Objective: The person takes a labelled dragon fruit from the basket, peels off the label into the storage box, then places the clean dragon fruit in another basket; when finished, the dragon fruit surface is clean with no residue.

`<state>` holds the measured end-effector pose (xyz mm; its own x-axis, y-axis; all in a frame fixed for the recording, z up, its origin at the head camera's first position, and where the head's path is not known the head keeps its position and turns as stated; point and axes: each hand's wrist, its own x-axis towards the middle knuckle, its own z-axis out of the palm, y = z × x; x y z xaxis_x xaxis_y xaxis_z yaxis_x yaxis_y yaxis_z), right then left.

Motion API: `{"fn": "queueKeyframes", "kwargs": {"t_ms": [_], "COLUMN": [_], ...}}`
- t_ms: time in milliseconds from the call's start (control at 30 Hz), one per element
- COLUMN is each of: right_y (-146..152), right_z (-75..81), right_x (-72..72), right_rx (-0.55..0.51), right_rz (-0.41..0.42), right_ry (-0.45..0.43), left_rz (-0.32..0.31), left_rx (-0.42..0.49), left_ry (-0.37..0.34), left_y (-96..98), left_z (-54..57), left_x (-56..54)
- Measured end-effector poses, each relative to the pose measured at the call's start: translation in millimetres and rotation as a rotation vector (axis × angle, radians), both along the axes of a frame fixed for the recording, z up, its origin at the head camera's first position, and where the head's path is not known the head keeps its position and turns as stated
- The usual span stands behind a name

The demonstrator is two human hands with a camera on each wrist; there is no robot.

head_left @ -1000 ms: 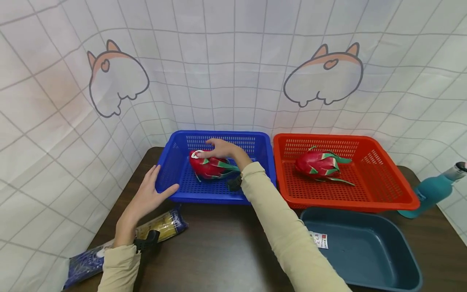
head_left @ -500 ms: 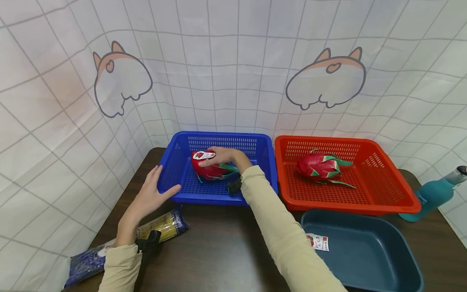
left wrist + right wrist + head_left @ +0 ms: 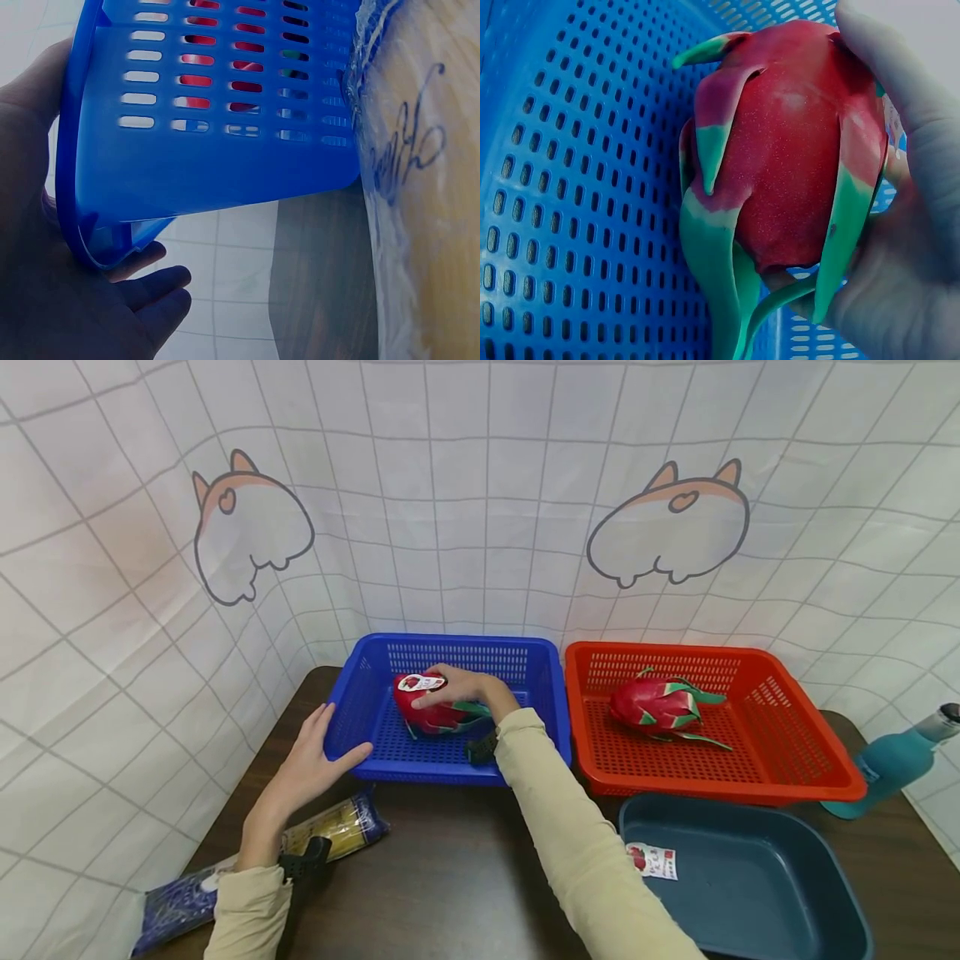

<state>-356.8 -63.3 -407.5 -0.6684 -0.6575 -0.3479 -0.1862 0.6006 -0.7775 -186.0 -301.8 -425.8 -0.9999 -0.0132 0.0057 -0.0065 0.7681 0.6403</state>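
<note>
A red dragon fruit with green-tipped scales and a white label lies in the blue basket. My right hand grips it from above. In the right wrist view, thumb and fingers wrap one side of the fruit, close to the slotted basket wall. My left hand rests at the basket's front left corner, thumb and fingers spread. The left wrist view shows that hand against the blue rim, its fingers straight past the corner. Red shows through the slots.
A second dragon fruit lies in the red basket on the right. Before it stands a dark blue-green tub with a label. A teal bottle leans far right. A yellow packet lies by my left wrist.
My right hand has shifted slightly right and down on the dragon fruit, so more of its white label shows. The left hand keeps its place at the basket corner. The head view has shifted slightly.
</note>
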Motion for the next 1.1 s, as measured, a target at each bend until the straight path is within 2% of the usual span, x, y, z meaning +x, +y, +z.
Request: {"fn": "queueKeyframes", "kwargs": {"t_ms": [267, 667, 933, 1100], "right_y": [1.2, 3.1, 7.2, 7.5], "right_z": [-4.6, -11.0, -11.1, -5.7], "right_x": [-1.4, -6.3, -8.5, -10.0], "right_rx": [-0.012, -0.002, -0.005, -0.043], "right_rz": [-0.012, 0.018, 0.021, -0.007], "right_ry": [0.009, 0.038, 0.086, 0.103], "left_rz": [0.004, 0.002, 0.004, 0.006], "left_rx": [0.004, 0.008, 0.007, 0.001], "left_ry": [-0.004, -0.014, -0.018, -0.015], "left_y": [-0.1, -0.2, 1.1, 1.6], "left_z": [-0.1, 2.0, 1.1, 1.6], "left_x": [0.0, 1.7, 1.5, 1.7]}}
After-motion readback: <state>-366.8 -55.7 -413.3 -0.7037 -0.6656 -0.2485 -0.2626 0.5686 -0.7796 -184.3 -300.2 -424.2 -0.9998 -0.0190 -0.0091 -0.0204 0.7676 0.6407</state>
